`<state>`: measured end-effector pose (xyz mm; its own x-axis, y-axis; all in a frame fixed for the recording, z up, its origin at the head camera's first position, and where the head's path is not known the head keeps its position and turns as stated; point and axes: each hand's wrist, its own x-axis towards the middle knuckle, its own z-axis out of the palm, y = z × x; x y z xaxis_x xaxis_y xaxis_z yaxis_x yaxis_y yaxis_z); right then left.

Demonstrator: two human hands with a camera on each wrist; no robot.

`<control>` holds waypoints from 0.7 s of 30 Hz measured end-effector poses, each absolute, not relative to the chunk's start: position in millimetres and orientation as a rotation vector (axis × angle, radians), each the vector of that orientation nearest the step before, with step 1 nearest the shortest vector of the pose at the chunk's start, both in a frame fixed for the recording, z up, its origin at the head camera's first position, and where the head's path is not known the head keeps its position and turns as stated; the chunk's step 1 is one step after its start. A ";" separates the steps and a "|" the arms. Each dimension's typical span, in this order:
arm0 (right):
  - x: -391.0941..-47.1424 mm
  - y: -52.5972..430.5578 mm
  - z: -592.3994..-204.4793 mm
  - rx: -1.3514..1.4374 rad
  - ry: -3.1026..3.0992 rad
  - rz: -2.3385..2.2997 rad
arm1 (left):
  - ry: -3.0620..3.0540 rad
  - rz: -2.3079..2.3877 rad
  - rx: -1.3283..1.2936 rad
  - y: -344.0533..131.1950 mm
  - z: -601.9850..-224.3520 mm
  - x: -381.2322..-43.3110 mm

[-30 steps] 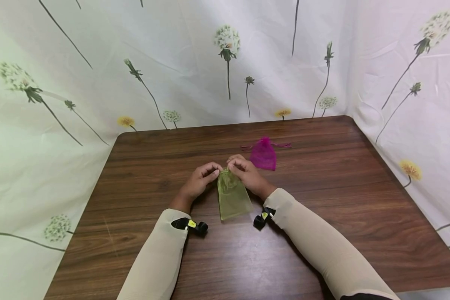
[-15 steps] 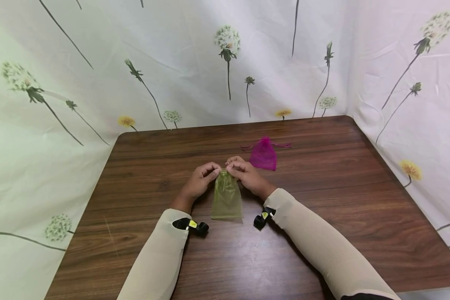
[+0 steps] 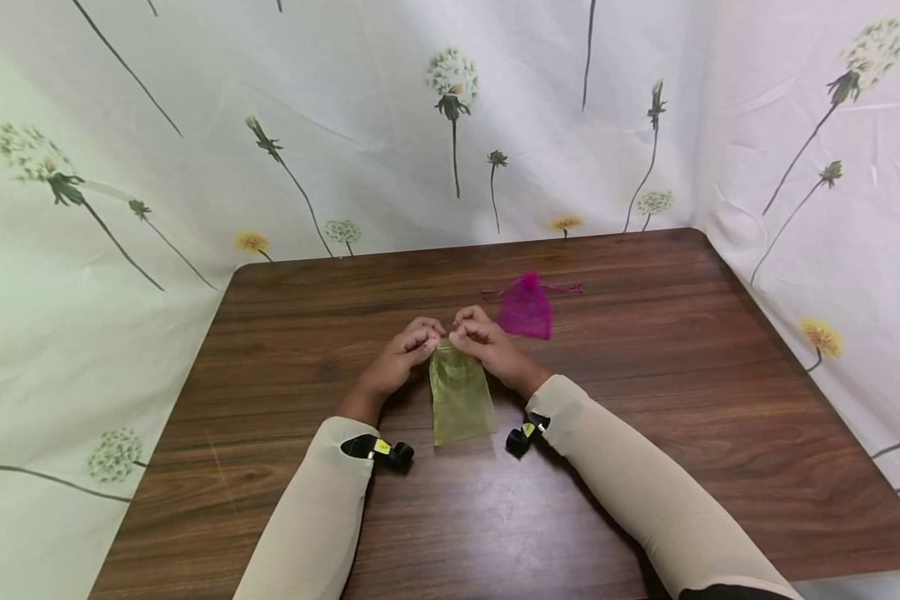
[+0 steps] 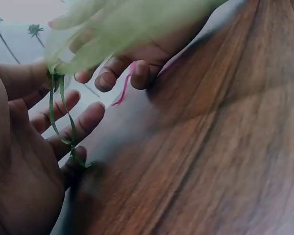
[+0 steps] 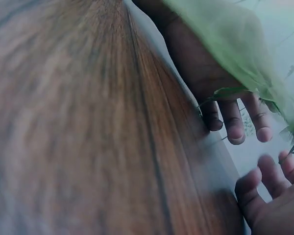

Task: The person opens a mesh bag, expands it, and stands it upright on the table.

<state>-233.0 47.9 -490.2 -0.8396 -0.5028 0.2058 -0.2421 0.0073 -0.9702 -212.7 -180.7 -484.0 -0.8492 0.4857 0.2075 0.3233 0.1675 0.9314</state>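
Note:
A sheer green drawstring pouch [image 3: 461, 404] hangs from both hands, its mouth edge up and its bottom toward the person. The left hand [image 3: 402, 360] pinches the top left of the mouth between thumb and forefinger. Opposite it, the right hand [image 3: 497, 348] pinches the top right corner, fingertips close to the left ones. In the left wrist view a thin green drawstring [image 4: 72, 126] dangles in a loop below the left thumb, beside loosely spread fingers. Green cord [image 5: 228, 91] also trails at the pouch's other side in the right wrist view.
A magenta sheer pouch [image 3: 527, 310] lies on the brown wooden table [image 3: 307, 308] just beyond the right hand, its cords spread to both sides. A white flower-printed curtain [image 3: 390, 150] stands behind the table's far edge and along its sides.
The pouch's lower end swung left, then partly back right. The left fingers have shifted slightly at the mouth edge. Both arms stay nearly in place, and the magenta pouch has not moved.

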 end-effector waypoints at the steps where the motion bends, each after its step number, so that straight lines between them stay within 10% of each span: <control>1: -233.1 47.9 -490.2 -0.806 2.096 -1.924 | 2.305 1.749 0.811 -182.1 -483.5 -212.7; 21: -228.1 69.8 -484.0 -1.214 2.315 -1.674 | 2.669 1.516 0.970 -176.1 -471.7 -195.8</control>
